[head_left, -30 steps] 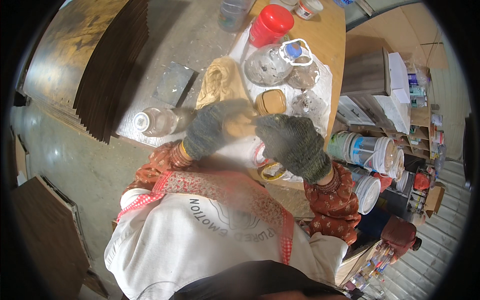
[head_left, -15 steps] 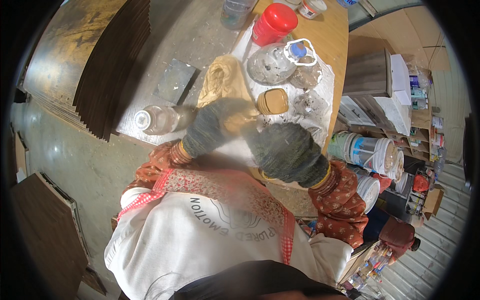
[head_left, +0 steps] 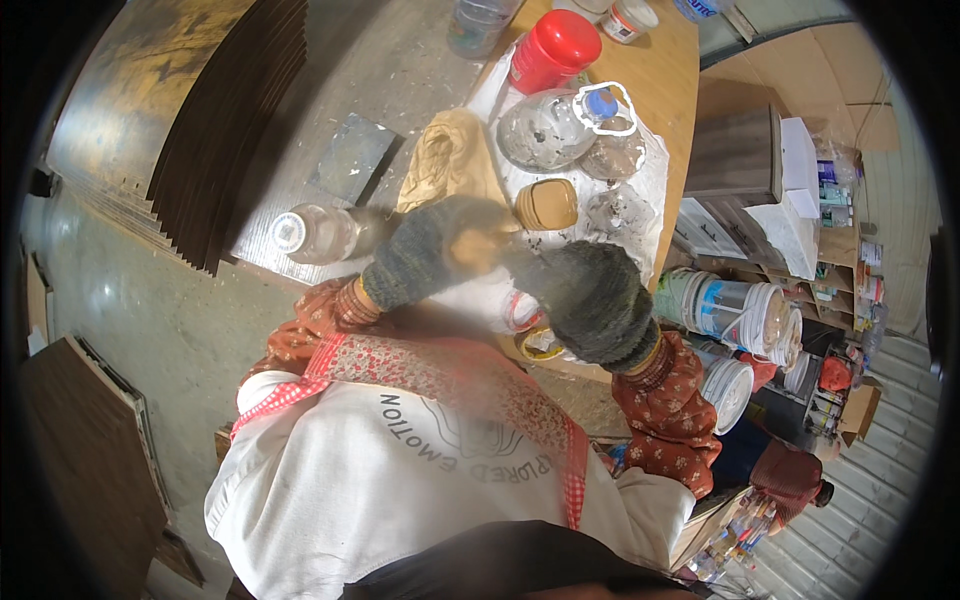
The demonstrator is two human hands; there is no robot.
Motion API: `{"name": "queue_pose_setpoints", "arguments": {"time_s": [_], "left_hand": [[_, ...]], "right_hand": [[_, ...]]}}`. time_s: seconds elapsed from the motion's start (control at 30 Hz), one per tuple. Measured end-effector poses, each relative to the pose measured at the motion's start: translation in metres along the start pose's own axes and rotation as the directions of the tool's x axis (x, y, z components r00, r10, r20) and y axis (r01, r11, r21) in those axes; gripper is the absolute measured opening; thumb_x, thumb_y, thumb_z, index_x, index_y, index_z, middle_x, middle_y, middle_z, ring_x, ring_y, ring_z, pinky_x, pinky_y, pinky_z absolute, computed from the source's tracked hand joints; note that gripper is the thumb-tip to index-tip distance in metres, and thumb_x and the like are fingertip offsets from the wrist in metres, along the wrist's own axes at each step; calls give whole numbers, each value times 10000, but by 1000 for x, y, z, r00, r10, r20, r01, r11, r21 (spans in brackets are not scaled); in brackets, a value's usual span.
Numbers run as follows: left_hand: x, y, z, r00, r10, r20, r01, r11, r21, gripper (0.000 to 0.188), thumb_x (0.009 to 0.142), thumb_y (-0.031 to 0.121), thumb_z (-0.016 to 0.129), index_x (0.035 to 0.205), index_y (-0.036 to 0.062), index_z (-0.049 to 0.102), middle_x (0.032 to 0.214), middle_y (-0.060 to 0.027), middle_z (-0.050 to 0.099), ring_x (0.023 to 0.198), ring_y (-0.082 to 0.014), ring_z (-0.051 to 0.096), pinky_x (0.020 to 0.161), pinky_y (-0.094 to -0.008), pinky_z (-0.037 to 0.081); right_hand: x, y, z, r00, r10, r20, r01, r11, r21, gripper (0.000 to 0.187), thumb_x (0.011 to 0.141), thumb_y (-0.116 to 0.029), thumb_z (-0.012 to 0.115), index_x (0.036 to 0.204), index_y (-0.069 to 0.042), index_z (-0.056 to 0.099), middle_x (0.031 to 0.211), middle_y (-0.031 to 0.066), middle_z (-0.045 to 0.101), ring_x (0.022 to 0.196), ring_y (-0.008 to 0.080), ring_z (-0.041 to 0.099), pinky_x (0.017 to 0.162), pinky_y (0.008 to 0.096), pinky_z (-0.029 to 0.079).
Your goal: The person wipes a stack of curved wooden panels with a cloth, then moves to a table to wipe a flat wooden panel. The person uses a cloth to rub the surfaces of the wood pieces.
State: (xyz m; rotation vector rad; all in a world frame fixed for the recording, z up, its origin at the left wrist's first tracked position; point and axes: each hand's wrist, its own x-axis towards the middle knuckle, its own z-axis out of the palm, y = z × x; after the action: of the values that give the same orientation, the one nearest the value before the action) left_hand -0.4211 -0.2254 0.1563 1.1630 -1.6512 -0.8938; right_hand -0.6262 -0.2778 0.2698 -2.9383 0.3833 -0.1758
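My left hand (head_left: pixel 425 252), in a dark grey-green knit glove, curls round a tan piece (head_left: pixel 477 248) too blurred to name. Close to its right side is my right hand (head_left: pixel 590 300), gloved alike, its fingertips smeared by motion. Just beyond the hands a square tub of brown paste (head_left: pixel 547 204) sits on a white cloth (head_left: pixel 652 200). A crumpled tan cloth (head_left: pixel 448 160) lies beyond my left hand, and a clear jar with a white lid (head_left: pixel 318 235) lies on its side to the left. Below the right fingers a yellow-rimmed ring (head_left: pixel 540 344) partly shows.
Farther back stand a clear jug with a blue cap (head_left: pixel 545 130), a red tub (head_left: pixel 555 50) and a clear bottle (head_left: pixel 475 28). A dark flat block (head_left: pixel 352 158) and stacked brown panels (head_left: pixel 215 130) are at left. Paint buckets (head_left: pixel 735 305) and another person (head_left: pixel 790 470) are at right.
My right hand has shifted slightly, uncovering more of the yellow-rimmed ring and a small red-and-white item beside it. The left hand keeps nearly the same place, with the tan piece still at its fingers.
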Motion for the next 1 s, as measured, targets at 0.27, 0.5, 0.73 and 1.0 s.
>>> {"name": "queue_pose_setpoints", "arguments": {"time_s": [0.27,0.5,0.73,1.0], "left_hand": [[-1,6,1,999,25,26,-27,997,67,587,682,239,841,1176,64,576,1147,-108,604,1041,-230,602,904,-341,484],[0,2,2,981,192,7,-192,978,79,569,699,245,831,1184,82,585,1163,-122,614,1079,-249,595,928,-356,471],[-5,-2,6,999,34,38,-22,957,-290,511,721,186,808,1166,53,594,1139,-124,638,1052,-243,617,923,-351,479],[6,17,-5,994,-105,34,105,994,19,629,684,234,845,1214,48,563,1102,-96,640,984,-191,630,869,-316,504]], "right_hand": [[-20,-12,17,991,16,-130,-47,969,-241,397,803,-129,531,1176,-1,586,847,133,594,722,296,592,612,460,485],[-13,-14,29,993,96,69,-77,967,-241,353,852,-184,529,1173,-54,597,790,87,564,678,246,556,560,415,440],[0,-12,11,992,57,109,-31,974,-224,235,860,-170,554,1054,-58,623,788,81,572,679,265,561,547,403,445],[2,-9,7,984,157,-86,-149,985,88,293,802,-126,579,1082,-46,611,872,104,638,721,280,615,617,400,481]]}}
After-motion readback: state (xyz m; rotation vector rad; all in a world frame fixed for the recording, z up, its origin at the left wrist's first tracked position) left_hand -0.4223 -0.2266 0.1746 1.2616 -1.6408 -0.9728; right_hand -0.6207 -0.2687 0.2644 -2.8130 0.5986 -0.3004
